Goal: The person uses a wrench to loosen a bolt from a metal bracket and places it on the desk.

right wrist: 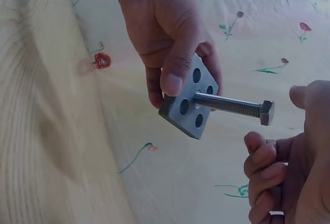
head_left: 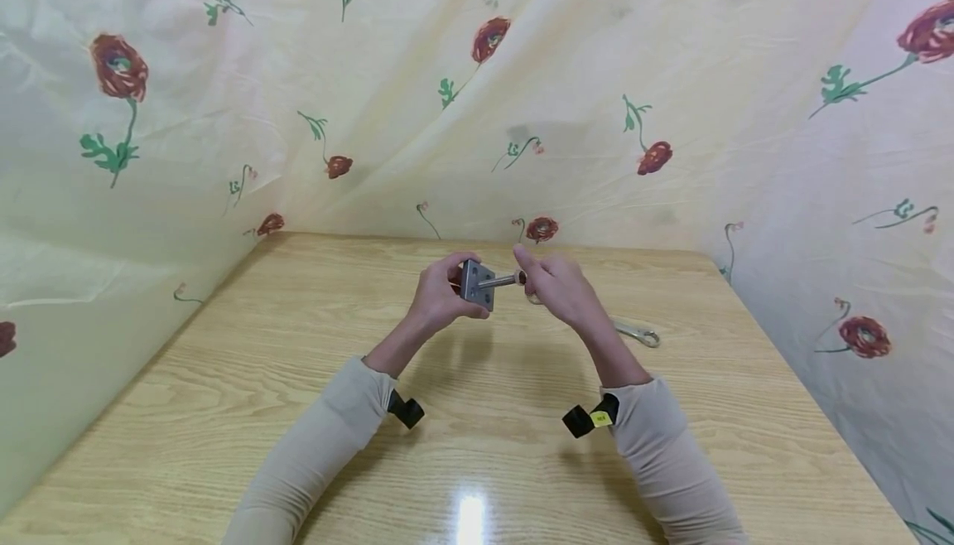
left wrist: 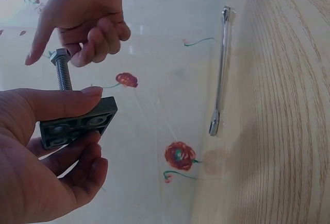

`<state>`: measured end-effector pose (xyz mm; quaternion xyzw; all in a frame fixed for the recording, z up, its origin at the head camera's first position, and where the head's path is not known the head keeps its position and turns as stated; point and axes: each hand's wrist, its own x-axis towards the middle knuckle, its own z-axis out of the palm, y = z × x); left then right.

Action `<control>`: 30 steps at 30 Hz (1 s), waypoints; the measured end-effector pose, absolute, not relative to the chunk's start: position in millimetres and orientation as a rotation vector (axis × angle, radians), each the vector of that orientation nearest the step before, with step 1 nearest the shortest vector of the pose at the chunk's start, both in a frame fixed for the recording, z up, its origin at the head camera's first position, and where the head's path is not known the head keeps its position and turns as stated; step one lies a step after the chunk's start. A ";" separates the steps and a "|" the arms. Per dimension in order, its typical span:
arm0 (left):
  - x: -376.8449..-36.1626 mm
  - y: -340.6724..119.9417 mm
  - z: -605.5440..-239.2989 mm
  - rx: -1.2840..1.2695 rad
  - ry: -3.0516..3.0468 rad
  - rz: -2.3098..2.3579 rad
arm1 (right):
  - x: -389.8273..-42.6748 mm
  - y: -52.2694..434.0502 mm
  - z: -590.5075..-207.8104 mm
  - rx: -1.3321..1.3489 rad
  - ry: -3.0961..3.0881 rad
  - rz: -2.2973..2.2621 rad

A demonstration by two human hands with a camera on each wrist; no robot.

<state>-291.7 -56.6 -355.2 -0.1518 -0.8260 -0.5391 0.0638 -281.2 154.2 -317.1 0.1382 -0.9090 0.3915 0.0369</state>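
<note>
My left hand (head_left: pixel 440 292) grips a square grey metal plate (head_left: pixel 477 284) by its edges, above the table. Several round holes pierce the plate, and a long hex bolt (right wrist: pixel 232 105) stands in its middle hole, head pointing towards my right hand (head_left: pixel 559 286). Much of the thread shows between plate and head. In the right wrist view, the right fingers (right wrist: pixel 265 170) are loosely curled beside the bolt head, with the thumb raised apart from them and a gap to the head. In the left wrist view, the left thumb (left wrist: pixel 67 103) lies along the plate's side.
A combination wrench (left wrist: pixel 220 74) lies on the wooden table (head_left: pixel 477 462) behind the right hand, partly hidden by it in the head view. Flowered cloth (head_left: pixel 402 114) hangs at the back and both sides of the table. Dark wrist straps (head_left: pixel 406 409) sit on both sleeves.
</note>
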 end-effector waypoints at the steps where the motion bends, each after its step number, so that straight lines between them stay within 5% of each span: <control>1: -291.6 -56.5 -355.4 -0.459 -2.496 -1.620 | -281.4 153.0 -318.2 0.407 -2.803 1.192; 30: -290.9 -58.3 -354.6 -0.476 -2.459 -1.675 | -277.8 154.6 -311.7 0.546 -2.695 1.392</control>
